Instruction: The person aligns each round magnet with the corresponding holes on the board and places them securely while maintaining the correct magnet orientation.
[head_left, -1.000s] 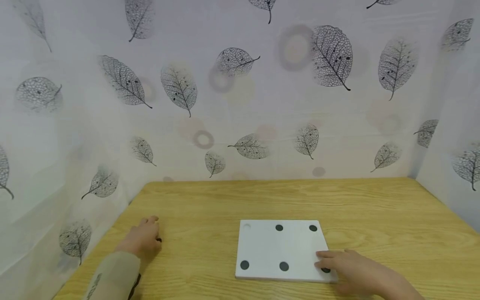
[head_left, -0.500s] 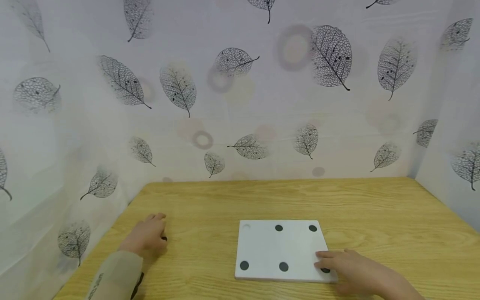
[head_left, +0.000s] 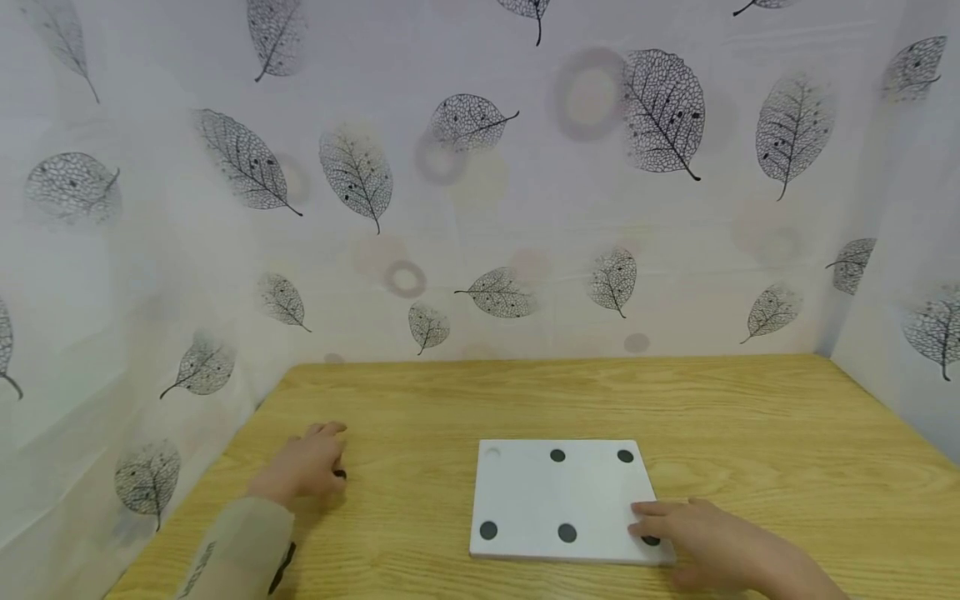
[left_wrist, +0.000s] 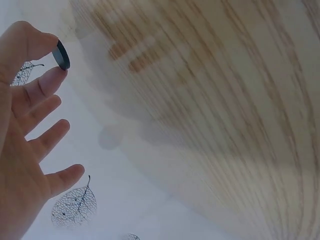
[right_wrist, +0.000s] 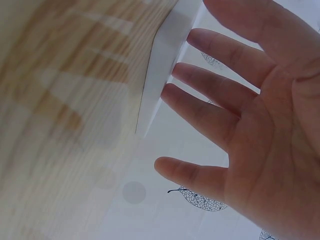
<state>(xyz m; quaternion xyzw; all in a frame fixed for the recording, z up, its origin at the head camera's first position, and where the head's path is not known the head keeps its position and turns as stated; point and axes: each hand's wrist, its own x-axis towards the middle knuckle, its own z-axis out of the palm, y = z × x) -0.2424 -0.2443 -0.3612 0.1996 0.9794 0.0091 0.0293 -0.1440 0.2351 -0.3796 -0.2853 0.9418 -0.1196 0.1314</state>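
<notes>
A flat white board [head_left: 566, 492] lies on the table, bearing several dark round discs [head_left: 567, 532]. In its far left corner is a shallow round recess [head_left: 492, 452] with no dark disc in it. To the left of the board, above the table, my left hand [head_left: 306, 467] pinches a small dark disc [left_wrist: 62, 55] between thumb and index finger; its other fingers are spread. My right hand [head_left: 712, 537] rests at the board's near right corner, fingers extended. Its fingertips [right_wrist: 181, 70] meet the board's edge, and it partly covers the corner disc.
The wood-grained table [head_left: 405, 417] reaches back to a pale curtain [head_left: 517, 208] printed with leaves. The curtain also lines the left and right sides. A beige sleeve [head_left: 240, 546] covers the left forearm.
My left hand has moved steadily to the right and slightly farther back, carrying the pinched disc toward the board. The right hand and the board have stayed in place.
</notes>
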